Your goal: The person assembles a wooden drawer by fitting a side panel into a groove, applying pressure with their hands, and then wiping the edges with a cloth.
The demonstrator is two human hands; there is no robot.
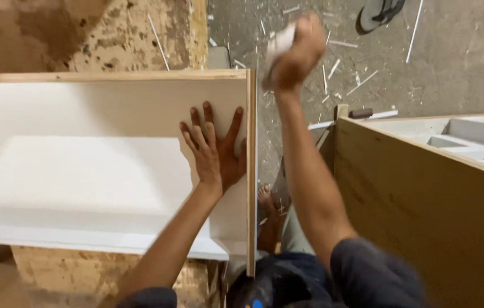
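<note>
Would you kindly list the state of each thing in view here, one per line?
Left hand: open, fingers spread, pressed flat on the inside of the cabinet's side panel.
Right hand: raised, blurred, grip closed on a pale object.
Pale object: held in the fist, too blurred to identify.
White cabinet: lying open side up, bare plywood edges showing.
Wooden cabinet: standing at right, compartments open on top.
Sandal: lying on the littered floor.

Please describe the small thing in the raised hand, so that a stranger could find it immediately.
Start at the big white cabinet box with the plywood edge. Past its right side panel, the right hand is raised over the concrete floor. It grips a small, blurred white object, larger than the thin white strips scattered below.
</note>
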